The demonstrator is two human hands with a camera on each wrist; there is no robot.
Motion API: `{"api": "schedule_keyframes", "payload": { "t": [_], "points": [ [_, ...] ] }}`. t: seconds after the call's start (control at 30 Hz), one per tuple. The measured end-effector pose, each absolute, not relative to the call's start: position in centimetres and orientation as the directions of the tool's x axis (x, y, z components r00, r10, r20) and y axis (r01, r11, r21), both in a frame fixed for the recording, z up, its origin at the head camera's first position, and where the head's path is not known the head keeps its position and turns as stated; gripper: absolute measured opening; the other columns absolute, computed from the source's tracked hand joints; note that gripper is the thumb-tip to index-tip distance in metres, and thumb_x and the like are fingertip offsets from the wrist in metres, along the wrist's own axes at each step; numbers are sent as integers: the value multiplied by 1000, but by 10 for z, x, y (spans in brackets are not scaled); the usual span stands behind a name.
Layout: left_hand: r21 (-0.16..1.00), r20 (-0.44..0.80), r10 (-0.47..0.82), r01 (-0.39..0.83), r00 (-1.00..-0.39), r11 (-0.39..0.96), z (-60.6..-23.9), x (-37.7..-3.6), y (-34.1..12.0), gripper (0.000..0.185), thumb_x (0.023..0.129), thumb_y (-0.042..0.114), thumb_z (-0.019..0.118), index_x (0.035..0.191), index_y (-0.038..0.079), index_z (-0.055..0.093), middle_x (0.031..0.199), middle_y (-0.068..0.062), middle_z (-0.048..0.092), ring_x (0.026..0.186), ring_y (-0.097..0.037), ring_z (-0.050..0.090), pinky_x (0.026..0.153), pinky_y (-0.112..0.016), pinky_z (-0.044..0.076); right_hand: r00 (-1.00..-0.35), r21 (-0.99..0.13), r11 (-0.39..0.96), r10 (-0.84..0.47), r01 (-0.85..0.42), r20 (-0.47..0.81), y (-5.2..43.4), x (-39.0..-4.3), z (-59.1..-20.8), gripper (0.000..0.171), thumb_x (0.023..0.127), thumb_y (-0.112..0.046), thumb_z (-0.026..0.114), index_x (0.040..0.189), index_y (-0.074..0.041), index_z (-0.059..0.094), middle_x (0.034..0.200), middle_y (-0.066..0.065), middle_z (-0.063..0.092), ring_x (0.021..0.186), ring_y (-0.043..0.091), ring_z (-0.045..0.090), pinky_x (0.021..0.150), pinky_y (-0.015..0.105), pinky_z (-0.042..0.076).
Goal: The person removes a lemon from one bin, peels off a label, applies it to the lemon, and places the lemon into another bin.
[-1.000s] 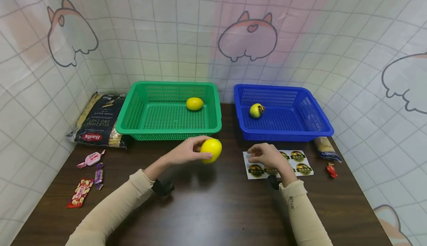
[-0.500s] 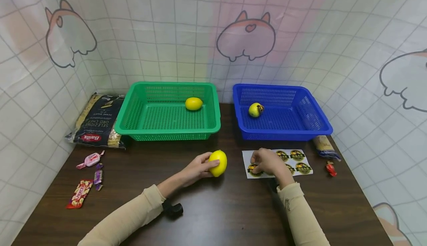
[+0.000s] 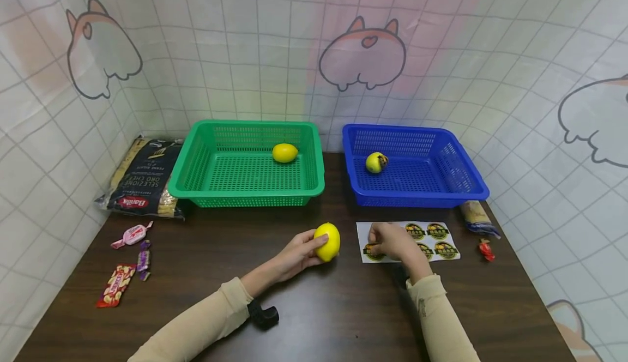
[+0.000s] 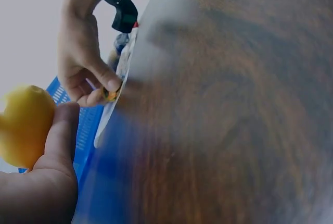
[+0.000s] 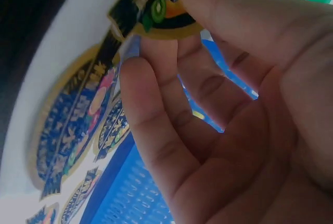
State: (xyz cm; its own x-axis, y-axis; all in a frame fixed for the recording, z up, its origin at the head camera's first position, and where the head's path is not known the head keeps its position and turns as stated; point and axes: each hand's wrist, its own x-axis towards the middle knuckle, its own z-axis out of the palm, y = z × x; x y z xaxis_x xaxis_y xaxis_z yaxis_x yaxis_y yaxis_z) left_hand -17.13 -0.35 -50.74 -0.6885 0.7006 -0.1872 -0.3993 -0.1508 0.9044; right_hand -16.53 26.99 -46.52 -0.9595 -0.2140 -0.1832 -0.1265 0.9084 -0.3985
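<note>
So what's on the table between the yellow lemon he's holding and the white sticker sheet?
Nothing: in the head view only bare dark wooden table separates the yellow lemon from the white sticker sheet.

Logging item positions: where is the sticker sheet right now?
In the head view the sticker sheet lies on the table's right side, before the blue basket, under the right hand.

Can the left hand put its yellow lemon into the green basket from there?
Probably yes. The left hand grips the yellow lemon on the dark wooden table, and the green plastic basket sits open-topped just beyond it with nothing between.
</note>
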Motion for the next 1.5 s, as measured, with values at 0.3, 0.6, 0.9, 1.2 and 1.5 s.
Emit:
{"api": "schedule_keyframes", "payload": {
  "t": [0.3,0.6,0.9,1.2,1.5],
  "points": [
    [901,-193,686,-403,-702,-159,-507,-173,4,53,104,32,51,143,-1,38,123,-8,56,112,-19,66,99,-31,56,-933,-542,827,-299,-151,-198,275,-163,-448,17,89,-9,71,84,-10,55,84,3,66,74,14,55,66,27,42],
    [882,-161,701,-420,-695,-214,-507,-174,7,60,106,40,45,151,3,30,135,-11,51,132,-32,56,117,-47,40,-924,-777,586,-382,-228,-16,243,-161,-407,14,94,-16,68,97,-8,57,89,10,64,76,20,62,66,24,51],
    [840,-134,697,-454,-704,-297,-501,-175,10,57,107,40,37,155,12,23,151,-21,38,129,-28,56,118,-49,38,-956,-828,529,-291,-186,29,212,-167,-418,20,87,-22,77,96,-8,65,88,10,71,74,14,63,68,24,54],
    [771,-136,669,-503,-730,-391,-498,-172,4,56,107,34,43,156,14,24,141,-13,46,122,-26,62,99,-30,56,-971,-844,510,-236,-165,47,202,-168,-425,22,84,-24,80,95,-9,67,91,11,68,72,16,62,65,24,53],
    [764,-101,732,-523,-674,-377,-494,-176,-1,55,110,36,32,158,13,18,147,-13,41,140,-36,47,111,-36,48,-978,-849,500,-193,-169,81,199,-171,-431,25,79,-24,85,93,-11,68,86,6,64,69,15,60,62,23,52]
  ]
}}
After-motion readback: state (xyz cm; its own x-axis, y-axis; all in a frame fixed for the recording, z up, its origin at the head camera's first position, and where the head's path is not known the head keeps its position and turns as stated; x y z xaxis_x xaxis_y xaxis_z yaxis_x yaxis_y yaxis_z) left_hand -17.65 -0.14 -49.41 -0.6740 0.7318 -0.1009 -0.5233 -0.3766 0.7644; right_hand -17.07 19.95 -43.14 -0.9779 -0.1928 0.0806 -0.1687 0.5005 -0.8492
